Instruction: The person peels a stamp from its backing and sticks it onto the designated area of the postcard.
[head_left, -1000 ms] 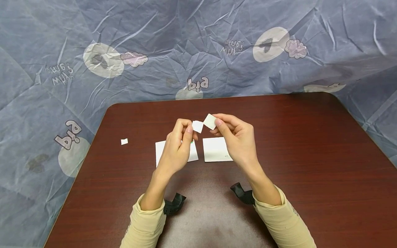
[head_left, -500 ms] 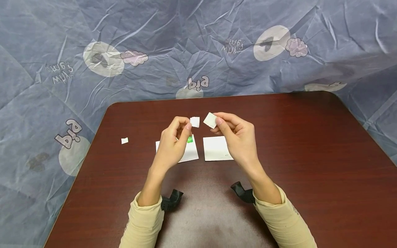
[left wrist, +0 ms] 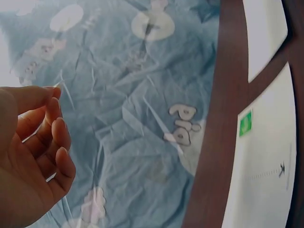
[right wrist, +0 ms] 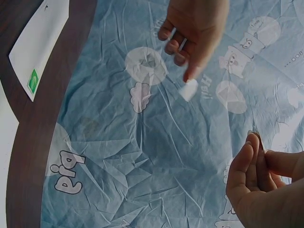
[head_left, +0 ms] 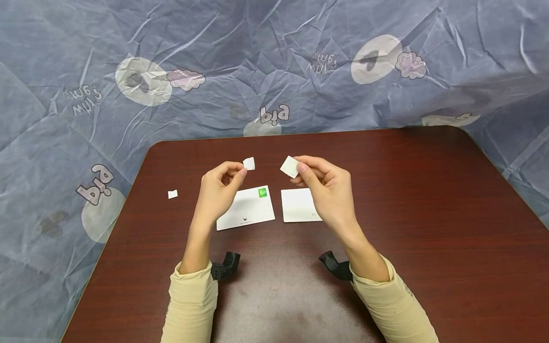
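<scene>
In the head view my left hand (head_left: 220, 188) pinches a small white square of backing paper (head_left: 249, 164) between thumb and forefinger, above the far edge of the left envelope. My right hand (head_left: 328, 186) pinches a stamp (head_left: 289, 167) by its right corner, its off-white back showing and its edge finely toothed. The two pieces are apart. Under my left hand lies a white envelope (head_left: 249, 209) with a green stamp (head_left: 262, 192) at its upper right corner. A second white envelope (head_left: 300, 206) lies to its right, partly hidden behind my right hand.
Another small white paper scrap (head_left: 172, 194) lies on the left of the dark red-brown table (head_left: 429, 214). Black camera mounts (head_left: 226, 267) stick out inward from both wrists. A wrinkled blue-grey printed cloth (head_left: 240, 57) hangs behind and beside the table.
My left hand has moved left with the backing paper, widening the gap from the stamp and uncovering the green stamp and left envelope. The right hand has stayed nearly still.
</scene>
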A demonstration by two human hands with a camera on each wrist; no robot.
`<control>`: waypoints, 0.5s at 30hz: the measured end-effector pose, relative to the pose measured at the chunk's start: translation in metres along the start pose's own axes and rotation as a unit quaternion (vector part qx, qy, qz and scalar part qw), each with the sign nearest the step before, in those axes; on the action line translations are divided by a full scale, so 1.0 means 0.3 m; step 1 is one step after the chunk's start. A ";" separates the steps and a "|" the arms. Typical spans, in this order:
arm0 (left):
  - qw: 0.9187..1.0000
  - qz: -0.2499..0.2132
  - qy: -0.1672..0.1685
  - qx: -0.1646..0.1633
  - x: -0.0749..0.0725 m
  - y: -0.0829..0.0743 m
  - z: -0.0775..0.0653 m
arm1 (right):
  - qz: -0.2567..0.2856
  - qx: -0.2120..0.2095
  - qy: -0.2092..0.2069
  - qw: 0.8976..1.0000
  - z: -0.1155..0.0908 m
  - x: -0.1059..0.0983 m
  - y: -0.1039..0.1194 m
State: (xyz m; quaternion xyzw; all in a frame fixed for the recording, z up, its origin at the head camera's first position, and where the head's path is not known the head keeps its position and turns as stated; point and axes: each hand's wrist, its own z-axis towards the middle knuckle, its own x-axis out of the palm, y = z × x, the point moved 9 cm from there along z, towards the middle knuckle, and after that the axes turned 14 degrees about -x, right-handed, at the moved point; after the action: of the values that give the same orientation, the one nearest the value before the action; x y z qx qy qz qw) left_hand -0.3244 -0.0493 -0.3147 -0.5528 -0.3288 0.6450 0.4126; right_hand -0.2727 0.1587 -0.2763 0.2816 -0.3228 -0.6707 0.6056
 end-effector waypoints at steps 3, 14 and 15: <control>1.000 0.013 -0.007 -0.014 -0.015 0.030 0.012 | 0.002 -0.001 0.002 1.000 -0.001 0.002 0.001; 0.994 0.067 -0.037 -0.078 -0.096 0.153 0.045 | 0.005 -0.004 0.007 1.000 -0.003 0.005 0.005; 0.993 0.074 -0.036 -0.085 -0.102 0.168 0.047 | 0.005 -0.004 0.007 1.000 -0.003 0.005 0.005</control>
State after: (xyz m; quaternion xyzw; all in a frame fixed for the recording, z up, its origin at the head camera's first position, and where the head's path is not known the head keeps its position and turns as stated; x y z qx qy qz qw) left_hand -0.3455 -0.0986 -0.3431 -0.5847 -0.3555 0.6630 0.3034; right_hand -0.2712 0.1571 -0.2756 0.2819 -0.3173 -0.6671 0.6123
